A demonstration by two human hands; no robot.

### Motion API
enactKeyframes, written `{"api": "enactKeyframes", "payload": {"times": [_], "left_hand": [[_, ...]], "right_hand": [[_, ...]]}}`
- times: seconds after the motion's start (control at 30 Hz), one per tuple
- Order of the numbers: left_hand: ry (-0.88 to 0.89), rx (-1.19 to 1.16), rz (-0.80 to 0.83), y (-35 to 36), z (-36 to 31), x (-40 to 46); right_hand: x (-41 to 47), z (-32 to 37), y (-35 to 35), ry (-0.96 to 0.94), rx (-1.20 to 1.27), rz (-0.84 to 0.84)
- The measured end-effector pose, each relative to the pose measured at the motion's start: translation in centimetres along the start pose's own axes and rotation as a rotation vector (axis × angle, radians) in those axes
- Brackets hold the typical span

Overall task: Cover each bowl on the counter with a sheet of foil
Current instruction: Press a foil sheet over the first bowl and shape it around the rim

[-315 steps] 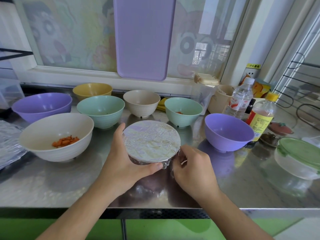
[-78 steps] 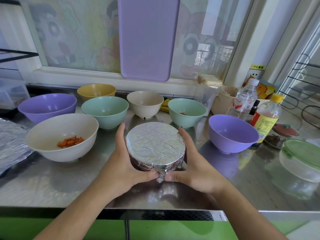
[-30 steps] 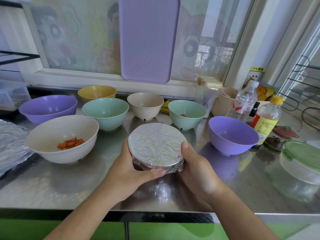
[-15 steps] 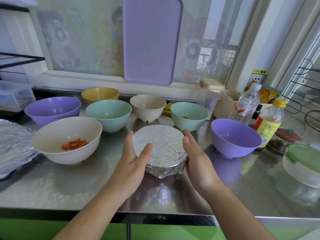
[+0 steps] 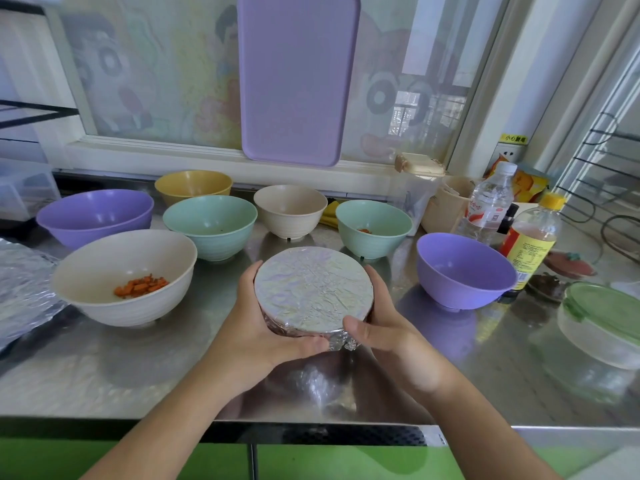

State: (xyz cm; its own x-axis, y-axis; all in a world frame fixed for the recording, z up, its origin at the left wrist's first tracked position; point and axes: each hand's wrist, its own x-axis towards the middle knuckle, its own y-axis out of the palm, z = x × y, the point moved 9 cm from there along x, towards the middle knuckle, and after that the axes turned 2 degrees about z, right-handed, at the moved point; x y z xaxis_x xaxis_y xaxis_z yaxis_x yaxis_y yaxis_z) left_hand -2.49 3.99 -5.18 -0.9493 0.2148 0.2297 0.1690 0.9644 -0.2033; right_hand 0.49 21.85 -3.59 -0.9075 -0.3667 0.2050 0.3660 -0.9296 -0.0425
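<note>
both sets of fingers curl round the foil-covered bowl (image 5: 313, 289), left hand (image 5: 258, 327) on its left side, right hand (image 5: 384, 327) on its right, thumbs at the near rim. it sits mid-counter (image 5: 138, 382), open bowls behind, spare foil (image 5: 20, 285) far left.

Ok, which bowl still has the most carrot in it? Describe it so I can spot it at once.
On the steel counter, look left of the foil-covered bowl that both hands hold. The cream bowl there sits nearest the front edge, beside the loose foil sheet. It alone shows a heap of orange carrot pieces.
</note>
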Motion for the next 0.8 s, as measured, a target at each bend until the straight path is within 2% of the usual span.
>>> {"api": "enactKeyframes", "payload": {"times": [0.17, 0.43, 0.57, 0.73, 0.8], "left_hand": [[0.012, 0.038, 0.021, -0.3, -0.1, 0.1], [0.02, 0.032, 0.032, -0.3, 0.0, 0.2], [0.0, 0.022, 0.055, -0.3, 0.1, 0.4], [-0.05, 0.027, 0.055, -1.4, 0.4, 0.0], [-0.108, 0.056, 0.034, -2.0, 0.8, -0.1]], "right_hand": [[0.3, 0.0, -1.2, 0.02, -0.177, 0.097], [-0.1, 0.1, -2.9, 0.005, -0.337, -0.108], [-0.1, -0.5, -2.4, 0.024, -0.444, -0.135], [-0.3, 0.1, -2.5, 0.065, -0.321, 0.039], [0.1, 0.2, -3.5, 0.086, -0.256, -0.002]]}}
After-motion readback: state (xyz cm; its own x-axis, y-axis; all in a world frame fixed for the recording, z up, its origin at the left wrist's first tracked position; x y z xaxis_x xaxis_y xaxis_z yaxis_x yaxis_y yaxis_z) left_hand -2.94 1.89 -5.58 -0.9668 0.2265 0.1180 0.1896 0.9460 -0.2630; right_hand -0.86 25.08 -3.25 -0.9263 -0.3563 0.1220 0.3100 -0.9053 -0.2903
